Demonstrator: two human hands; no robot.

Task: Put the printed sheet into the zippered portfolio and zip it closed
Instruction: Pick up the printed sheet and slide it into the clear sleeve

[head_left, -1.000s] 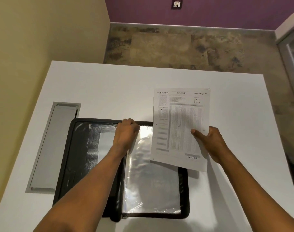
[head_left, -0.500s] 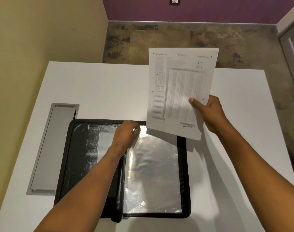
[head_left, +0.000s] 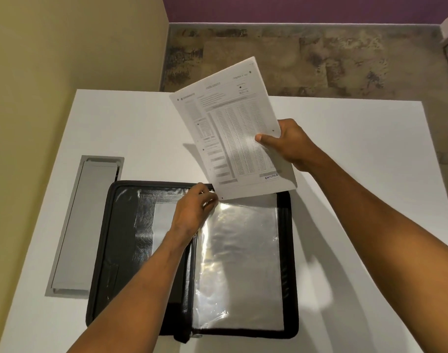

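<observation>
Tilted now and swung down toward the open zippered portfolio point(head_left: 192, 258) on the white bench point(head_left: 358, 154), the printed sheet point(head_left: 233, 131) is gripped at its right edge by my right hand point(head_left: 291, 143), its lower corner just beside my left hand point(head_left: 192, 212), which pinches the clear sleeve point(head_left: 240, 263).

Printed sheet point(head_left: 233, 128) in the right hand point(head_left: 294, 143): white, grey grid of tiny marks, dark "ENTERED" stamp near the thumb-side lower corner. Portfolio point(head_left: 121, 225) under the left hand point(head_left: 192, 212): black, glossy inner cover; clear sleeve point(head_left: 243, 263) right of that hand, silvery glare. Table point(head_left: 358, 161) white. Inset panel point(head_left: 82, 225) left of the left hand, grey. Floor point(head_left: 319, 52) mottled brown-tan; walls olive-yellow and purple.
</observation>
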